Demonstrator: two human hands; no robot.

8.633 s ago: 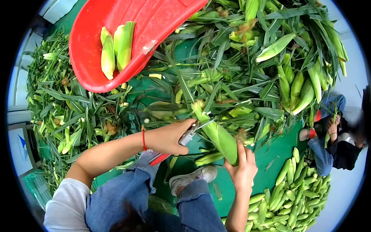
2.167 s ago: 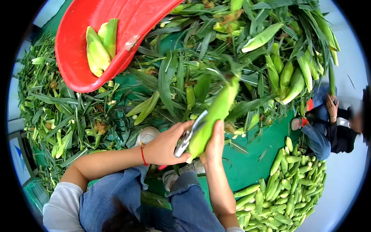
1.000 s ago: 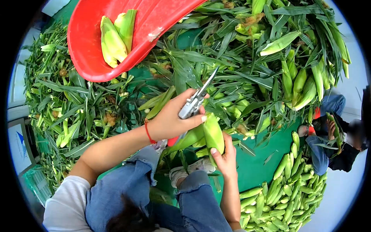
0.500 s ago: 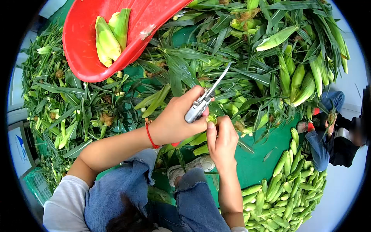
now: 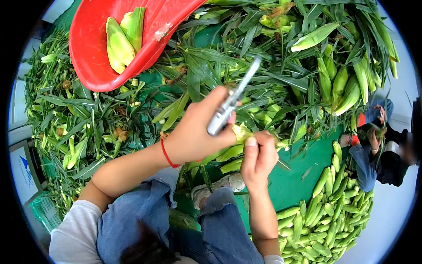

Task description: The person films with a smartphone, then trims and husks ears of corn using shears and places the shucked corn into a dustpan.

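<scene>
My left hand (image 5: 198,125), with a red cord round the wrist, is closed on a silver-handled knife (image 5: 225,112). The blade points up and to the right, away from me, and is blurred. Close beside it, my right hand (image 5: 259,160) pinches the pale green end of an ear of corn (image 5: 241,132) between thumb and fingers. The corn's end lies between the two hands, against my left thumb; most of the ear is hidden. Beneath the hands are loose green corn leaves and more unhusked ears.
A red plastic scoop (image 5: 94,66) at the upper left holds a few husked-trimmed ears (image 5: 119,46). Leafy stalks (image 5: 246,39) cover the green floor (image 5: 303,171). A heap of ears (image 5: 323,220) lies at the lower right. Another person (image 5: 387,154) sits at the right edge.
My right hand has shifted a little to the right, and more of the pale corn end shows between my hands. The knife has swung slightly up and left.
</scene>
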